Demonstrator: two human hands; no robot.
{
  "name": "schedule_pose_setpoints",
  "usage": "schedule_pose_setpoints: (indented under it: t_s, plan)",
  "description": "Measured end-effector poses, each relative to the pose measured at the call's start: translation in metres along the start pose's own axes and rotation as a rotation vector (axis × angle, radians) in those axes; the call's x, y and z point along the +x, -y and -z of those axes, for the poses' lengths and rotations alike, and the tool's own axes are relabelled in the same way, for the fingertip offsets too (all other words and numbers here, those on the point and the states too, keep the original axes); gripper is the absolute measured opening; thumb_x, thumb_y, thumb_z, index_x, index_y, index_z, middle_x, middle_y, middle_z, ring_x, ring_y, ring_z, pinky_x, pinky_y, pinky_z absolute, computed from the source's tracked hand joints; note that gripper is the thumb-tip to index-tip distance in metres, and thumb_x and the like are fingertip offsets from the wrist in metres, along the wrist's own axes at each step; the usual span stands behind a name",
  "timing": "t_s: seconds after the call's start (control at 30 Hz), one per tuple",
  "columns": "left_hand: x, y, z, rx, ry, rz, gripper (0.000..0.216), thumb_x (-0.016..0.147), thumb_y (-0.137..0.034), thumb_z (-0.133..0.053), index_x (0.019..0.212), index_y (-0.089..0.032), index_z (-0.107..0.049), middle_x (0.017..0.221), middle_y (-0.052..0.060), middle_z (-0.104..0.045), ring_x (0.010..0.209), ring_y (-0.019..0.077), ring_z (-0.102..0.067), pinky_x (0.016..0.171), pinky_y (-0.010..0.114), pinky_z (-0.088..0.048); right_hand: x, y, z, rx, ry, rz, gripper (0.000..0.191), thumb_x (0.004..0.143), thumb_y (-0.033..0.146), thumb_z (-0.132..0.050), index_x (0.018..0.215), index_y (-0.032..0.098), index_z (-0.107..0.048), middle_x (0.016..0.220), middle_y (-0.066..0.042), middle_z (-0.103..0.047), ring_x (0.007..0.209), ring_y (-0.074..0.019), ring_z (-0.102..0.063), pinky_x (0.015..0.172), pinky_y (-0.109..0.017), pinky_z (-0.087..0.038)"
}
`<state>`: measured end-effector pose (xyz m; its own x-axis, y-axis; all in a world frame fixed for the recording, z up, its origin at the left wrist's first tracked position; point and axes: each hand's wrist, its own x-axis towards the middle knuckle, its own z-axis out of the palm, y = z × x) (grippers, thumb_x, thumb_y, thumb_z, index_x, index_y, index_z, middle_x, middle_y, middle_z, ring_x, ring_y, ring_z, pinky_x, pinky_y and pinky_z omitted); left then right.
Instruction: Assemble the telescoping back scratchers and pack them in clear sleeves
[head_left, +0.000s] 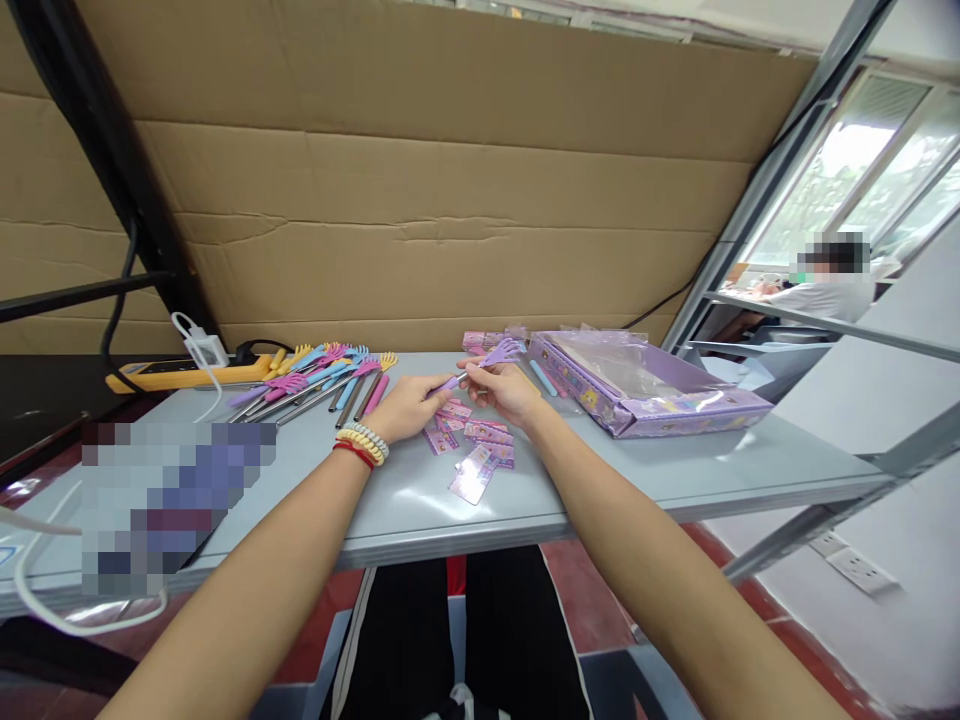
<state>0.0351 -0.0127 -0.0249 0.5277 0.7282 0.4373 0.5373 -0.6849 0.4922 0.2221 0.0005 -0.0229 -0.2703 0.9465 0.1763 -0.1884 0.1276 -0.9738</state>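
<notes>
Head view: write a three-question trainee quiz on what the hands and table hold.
1. True or false: only the left hand grips the purple claw stick.
2. The open purple box lies on which side of the hands? A) the person's left B) the person's right C) beneath them
3. Fill in: the coiled bands sit on the ___ wrist.
Key: 1 false, the right hand grips it too; 2 B; 3 left.

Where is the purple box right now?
In the head view, the purple box lies on the grey table, right of the right hand, which holds a purple scratcher with the left hand.
</notes>
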Motion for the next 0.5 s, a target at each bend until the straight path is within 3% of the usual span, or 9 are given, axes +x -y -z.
schedule_pose_setpoints:
  t_s: [0.13, 0.33, 0.4, 0.5]
  plan:
    - [0.001, -0.005, 0.0, -0.049, -0.011, 0.048, 0.042, 0.088, -0.042, -0.043, 0.107, -0.016, -0.07, 0.084, 0.001, -0.071, 0.073, 0.0163, -0.059, 0.068, 0.026, -0.044, 0.001, -0.002, -0.005, -0.029, 0.056, 0.025, 0.047, 0.054, 0.05, -0.081, 0.077, 0.013, -0.064, 0.052, 0.002, -0.059, 0.041, -0.0076, -0.049, 0.038, -0.02, -0.033]
    - [0.003, -0.001, 0.004, 0.053, -0.242, 0.139, 0.037, 0.087, -0.036, -0.043, 0.103, -0.014, -0.069, 0.096, 0.007, -0.071, 0.084, 0.0188, -0.063, 0.078, 0.03, -0.048, 0.009, 0.003, 0.006, 0.109, -0.387, 0.074, 0.04, 0.078, 0.053, -0.064, 0.064, 0.018, -0.049, 0.037, 0.008, -0.038, 0.032, -0.0071, -0.038, 0.032, -0.019, -0.026]
    - [0.002, 0.001, 0.004, 0.137, -0.229, 0.144, 0.033, 0.085, -0.03, -0.045, 0.104, -0.015, -0.068, 0.097, 0.008, -0.071, 0.086, 0.019, -0.063, 0.082, 0.031, -0.048, 0.01, 0.007, 0.009, 0.17, -0.49, 0.045, 0.04, 0.087, 0.046, -0.054, 0.06, 0.02, -0.041, 0.035, 0.009, -0.032, 0.03, -0.0063, -0.033, 0.032, -0.019, -0.027]
    - [0.0, -0.001, 0.001, 0.24, -0.132, 0.133, 0.032, 0.084, -0.027, -0.046, 0.105, -0.015, -0.068, 0.096, 0.008, -0.07, 0.087, 0.019, -0.063, 0.084, 0.031, -0.048, 0.008, 0.009, 0.008, 0.193, -0.468, -0.045, 0.041, 0.093, 0.043, -0.043, 0.059, 0.022, -0.033, 0.035, 0.008, -0.033, 0.029, -0.0068, -0.033, 0.033, -0.019, -0.03]
